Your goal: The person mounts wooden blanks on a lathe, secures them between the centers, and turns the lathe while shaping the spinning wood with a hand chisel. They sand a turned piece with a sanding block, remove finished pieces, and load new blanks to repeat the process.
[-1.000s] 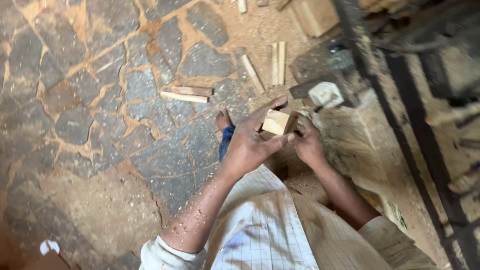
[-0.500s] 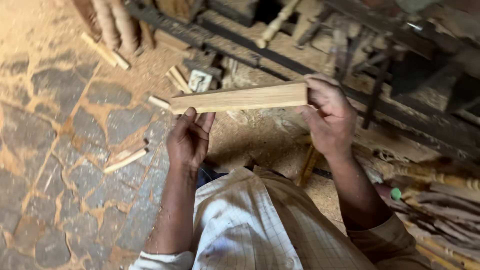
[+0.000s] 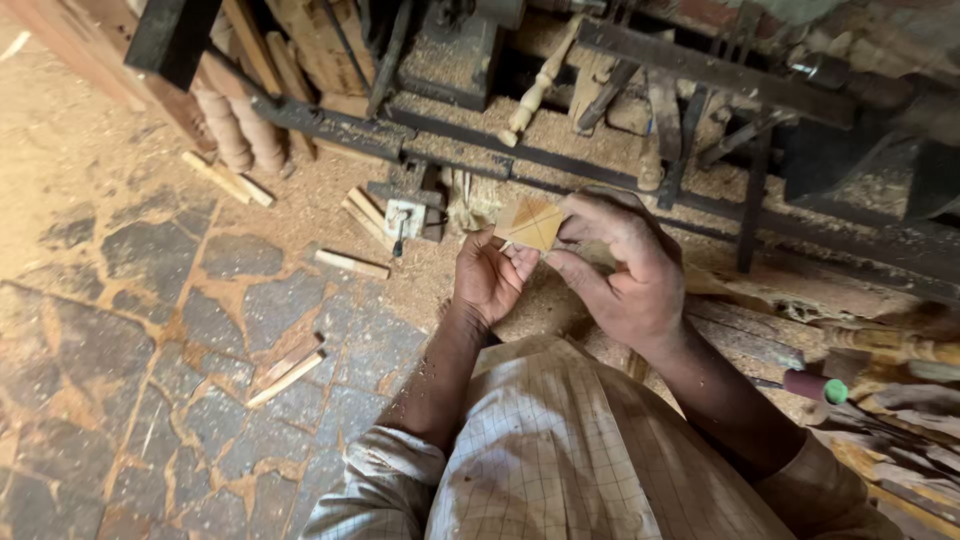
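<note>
A squared length of pale wood (image 3: 529, 222) is held end-on toward the camera, its square end marked with two crossing diagonal lines. My left hand (image 3: 487, 276) cups it from below and the left, fingers curled by its lower edge. My right hand (image 3: 622, 265) grips it from the right, thumb and fingers wrapped round its side. Both hands are raised in front of my chest, above sawdust on the floor.
A dark metal lathe frame (image 3: 560, 160) crosses ahead, covered in sawdust, with a turned spindle (image 3: 538, 85) lying on it. Turned legs (image 3: 235, 130) stand at the upper left. Short wood offcuts (image 3: 350, 263) lie on the stone floor (image 3: 150, 330). A red-handled tool (image 3: 812, 385) is at the right.
The wood piece has swung from lying sideways between both hands to pointing end-on at the camera. The view has shifted to face the lathe.
</note>
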